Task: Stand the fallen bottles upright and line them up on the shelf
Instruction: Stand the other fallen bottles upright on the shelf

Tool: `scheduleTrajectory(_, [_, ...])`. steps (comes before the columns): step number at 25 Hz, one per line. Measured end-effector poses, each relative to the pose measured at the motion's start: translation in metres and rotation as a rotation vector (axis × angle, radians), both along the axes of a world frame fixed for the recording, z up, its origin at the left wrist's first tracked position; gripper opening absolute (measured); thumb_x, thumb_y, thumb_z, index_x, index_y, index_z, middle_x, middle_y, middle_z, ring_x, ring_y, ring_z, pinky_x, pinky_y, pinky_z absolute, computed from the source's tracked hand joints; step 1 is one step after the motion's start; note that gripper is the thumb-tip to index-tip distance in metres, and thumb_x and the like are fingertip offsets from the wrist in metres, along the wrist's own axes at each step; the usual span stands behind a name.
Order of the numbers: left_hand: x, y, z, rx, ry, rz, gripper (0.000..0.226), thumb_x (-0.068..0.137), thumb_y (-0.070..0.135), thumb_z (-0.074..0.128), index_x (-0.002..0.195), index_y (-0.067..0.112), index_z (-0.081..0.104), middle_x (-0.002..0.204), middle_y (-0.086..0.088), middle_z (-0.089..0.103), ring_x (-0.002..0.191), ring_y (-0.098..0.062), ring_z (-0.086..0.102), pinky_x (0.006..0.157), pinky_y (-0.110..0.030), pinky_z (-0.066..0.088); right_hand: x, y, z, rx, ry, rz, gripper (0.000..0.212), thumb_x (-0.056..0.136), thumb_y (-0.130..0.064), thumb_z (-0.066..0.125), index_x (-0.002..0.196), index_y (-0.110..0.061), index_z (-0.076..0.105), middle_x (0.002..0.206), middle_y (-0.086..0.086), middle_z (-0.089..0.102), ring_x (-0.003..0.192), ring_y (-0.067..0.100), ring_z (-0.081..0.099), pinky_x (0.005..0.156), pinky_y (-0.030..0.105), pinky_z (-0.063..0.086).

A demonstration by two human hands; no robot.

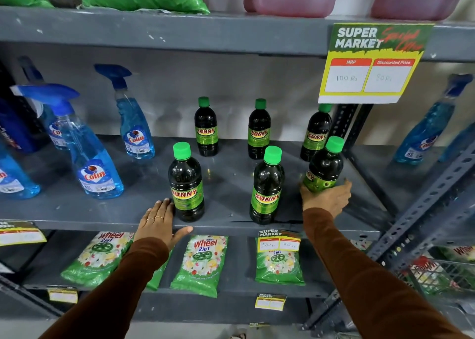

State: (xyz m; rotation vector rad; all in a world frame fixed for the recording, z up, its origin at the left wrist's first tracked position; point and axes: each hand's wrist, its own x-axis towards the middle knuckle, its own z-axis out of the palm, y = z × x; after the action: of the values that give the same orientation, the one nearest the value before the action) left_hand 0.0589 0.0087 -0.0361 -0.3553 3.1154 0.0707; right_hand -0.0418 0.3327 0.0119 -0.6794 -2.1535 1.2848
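The right hand wraps the base of a dark green-capped bottle, its grip closed around the lower label from below and behind; the bottle leans toward the shelf's right end and appears clear of the surface or just meeting it, which suggests it is being set upright at the right of the front row. The low hold leaves the neck free, so the base can be seated squarely. The left hand lies flat and open on the front edge of the shelf, grasping nothing, its fingertips just beside the base of the front-left bottle, probably steadying the body or gauging the row's line. Between the two hands the front-middle bottle stands upright near the front edge. Three more bottles stand upright toward the back edge, forming a rear row. No bottle lies flat in view, so the task seems nearly complete. Blue spray bottles occupy the shelf's left end; a price card hangs from the shelf above.
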Motion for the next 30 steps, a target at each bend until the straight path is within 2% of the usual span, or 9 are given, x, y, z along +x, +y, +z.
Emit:
scheduleTrajectory(3, [0.004,0.001,-0.003,0.011,0.003,0.003,0.141,0.035,0.086,-0.031,0.145,0.009,0.012,0.156,-0.007,0.015,0.145,-0.021,0.012,0.119,-0.036,0.009,0.006,0.007,-0.011,-0.088,0.075,0.129,0.104,0.062,-0.006,0.078,0.141,-0.003,0.011,0.144,0.025,0.028,0.133,0.038,0.028,0.114,0.044,0.022])
scheduleTrajectory(5, [0.004,0.001,-0.005,0.015,0.005,0.005,0.142,0.033,0.086,-0.032,0.145,0.009,0.011,0.157,-0.008,0.015,0.145,-0.021,0.012,0.119,-0.036,0.009,0.009,0.000,-0.012,-0.046,0.043,0.076,0.107,0.062,-0.013,0.080,0.142,-0.001,0.009,0.145,0.027,0.026,0.135,0.041,0.024,0.115,0.050,0.019])
scheduleTrajectory(8, [0.004,0.001,-0.003,0.039,-0.001,0.006,0.142,0.033,0.087,-0.030,0.146,0.009,0.008,0.157,-0.008,0.012,0.145,-0.021,0.009,0.119,-0.037,0.008,0.008,-0.009,-0.006,0.081,-0.076,-0.064,0.109,0.057,-0.026,0.085,0.138,0.002,0.018,0.135,0.029,0.035,0.123,0.044,0.035,0.104,0.055,0.032])
scheduleTrajectory(14, [0.006,-0.001,-0.003,0.040,0.025,0.003,0.142,0.034,0.087,-0.031,0.145,0.010,0.012,0.156,-0.007,0.016,0.145,-0.021,0.012,0.119,-0.036,0.010,0.013,0.014,-0.004,-0.191,-0.041,0.120,0.082,0.062,-0.002,0.079,0.127,-0.006,0.029,0.123,0.024,0.053,0.110,0.037,0.054,0.098,0.042,0.043])
scheduleTrajectory(18, [0.007,0.000,-0.003,0.031,0.058,-0.009,0.142,0.036,0.088,-0.028,0.145,0.009,0.015,0.155,-0.008,0.019,0.144,-0.022,0.015,0.118,-0.037,0.012,0.025,0.031,-0.005,-0.103,-0.024,0.181,0.071,0.062,-0.003,0.079,0.122,-0.005,0.043,0.121,0.022,0.058,0.110,0.034,0.055,0.097,0.038,0.043])
scheduleTrajectory(21, [0.008,0.003,0.001,0.026,0.048,-0.017,0.132,0.044,0.090,-0.013,0.145,0.008,0.015,0.155,-0.009,0.020,0.144,-0.022,0.015,0.119,-0.037,0.012,0.037,0.038,-0.003,-0.094,-0.013,0.179,0.068,0.061,-0.002,0.079,0.120,-0.004,0.046,0.121,0.020,0.059,0.111,0.033,0.055,0.098,0.037,0.042])
scheduleTrajectory(23, [0.009,0.003,0.001,0.041,0.078,-0.026,0.120,0.059,0.090,0.002,0.144,0.007,0.017,0.155,-0.010,0.022,0.144,-0.023,0.016,0.119,-0.039,0.014,0.046,0.039,-0.001,-0.095,-0.008,0.176,0.067,0.061,-0.002,0.080,0.120,-0.004,0.046,0.120,0.021,0.059,0.111,0.032,0.055,0.097,0.036,0.042])
scheduleTrajectory(26, [0.010,0.002,0.001,0.062,0.053,-0.034,0.090,0.081,0.067,0.035,0.144,0.007,0.016,0.155,-0.010,0.019,0.144,-0.023,0.015,0.120,-0.039,0.013,0.058,0.042,-0.001,-0.105,0.007,0.155,0.067,0.062,-0.002,0.080,0.119,-0.003,0.046,0.120,0.020,0.060,0.112,0.032,0.055,0.097,0.037,0.042])
scheduleTrajectory(30, [0.010,0.004,0.001,0.070,0.055,-0.033,0.086,0.084,0.063,0.038,0.145,0.007,0.013,0.156,-0.009,0.017,0.144,-0.023,0.013,0.120,-0.038,0.011,0.061,0.044,-0.009,-0.128,0.013,0.167,0.069,0.061,-0.003,0.080,0.120,-0.005,0.045,0.122,0.019,0.059,0.112,0.031,0.055,0.098,0.037,0.042])
